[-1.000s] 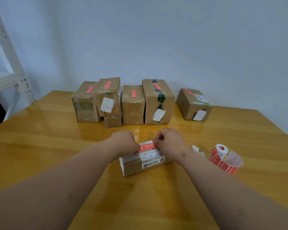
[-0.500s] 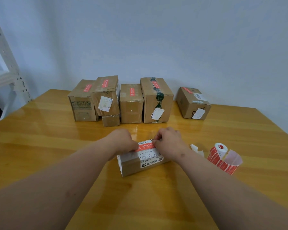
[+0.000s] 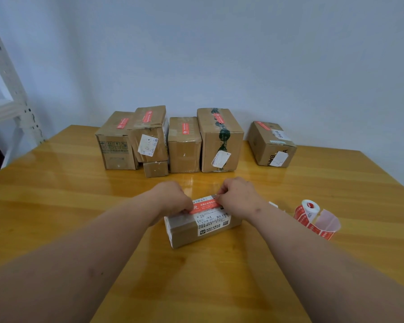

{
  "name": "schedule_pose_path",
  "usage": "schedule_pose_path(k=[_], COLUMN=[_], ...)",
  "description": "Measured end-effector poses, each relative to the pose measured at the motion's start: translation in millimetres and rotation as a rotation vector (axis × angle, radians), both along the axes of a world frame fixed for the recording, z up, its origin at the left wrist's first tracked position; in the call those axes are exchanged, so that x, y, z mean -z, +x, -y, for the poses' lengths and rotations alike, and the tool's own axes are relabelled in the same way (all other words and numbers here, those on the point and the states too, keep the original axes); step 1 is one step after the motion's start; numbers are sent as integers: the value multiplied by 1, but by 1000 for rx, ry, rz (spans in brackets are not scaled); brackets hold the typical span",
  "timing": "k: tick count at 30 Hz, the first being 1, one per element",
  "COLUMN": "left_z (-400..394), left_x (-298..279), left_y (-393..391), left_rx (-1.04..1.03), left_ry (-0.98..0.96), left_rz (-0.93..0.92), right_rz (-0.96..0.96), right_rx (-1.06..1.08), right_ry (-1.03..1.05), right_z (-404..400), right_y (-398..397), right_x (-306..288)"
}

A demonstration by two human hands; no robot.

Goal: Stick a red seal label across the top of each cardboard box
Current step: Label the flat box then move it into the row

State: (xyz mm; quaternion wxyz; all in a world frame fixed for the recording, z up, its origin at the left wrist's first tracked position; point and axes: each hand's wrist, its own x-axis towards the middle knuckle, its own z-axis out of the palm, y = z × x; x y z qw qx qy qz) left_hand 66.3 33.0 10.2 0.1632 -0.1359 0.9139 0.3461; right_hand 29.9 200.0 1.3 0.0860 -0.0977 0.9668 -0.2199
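A small cardboard box (image 3: 191, 234) with a white shipping label lies on the wooden table (image 3: 56, 206) in front of me. A red seal label (image 3: 204, 204) stretches across its top. My left hand (image 3: 173, 198) has curled fingers on the label's left end, and my right hand (image 3: 239, 197) pinches its right end. The fingertips of both hands are hidden behind the knuckles. A roll of red seal labels (image 3: 309, 214) with a loose curl of backing paper lies to the right of the box.
Several cardboard boxes stand in a row against the wall, each with a red label on top: the leftmost (image 3: 116, 145), the tall one with green tape (image 3: 221, 141), and the rightmost (image 3: 271, 145). A white metal shelf post (image 3: 12, 85) rises at the left.
Both hands stay at the ends of the red label on the small box. The camera has shifted slightly; nothing else has moved.
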Motion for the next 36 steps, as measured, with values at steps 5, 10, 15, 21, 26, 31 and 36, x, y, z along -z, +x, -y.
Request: schedule_pose_path(k=[5, 10, 15, 21, 26, 31, 36], left_z=[-1, -4, -1, 2, 4, -10, -14], left_x=[2, 6, 5, 5, 9, 18, 20], left_y=[1, -2, 5, 11, 10, 14, 16], left_rx=[-9, 40, 39, -17, -27, -60, -144], left_ry=[-11, -112, -179, 31, 43, 92, 226], left_rz=[-17, -12, 8, 38, -125, -90, -71], right_rz=[-2, -28, 24, 114, 211, 219, 246], right_rx=[-23, -35, 0, -37, 47, 98, 182], right_ry=[30, 38, -96, -70, -178, -98, -143], right_z=[0, -2, -7, -12, -14, -1, 0], right_y=[4, 5, 2, 4, 6, 12, 13], right_x=[0, 1, 8, 6, 4, 7, 16])
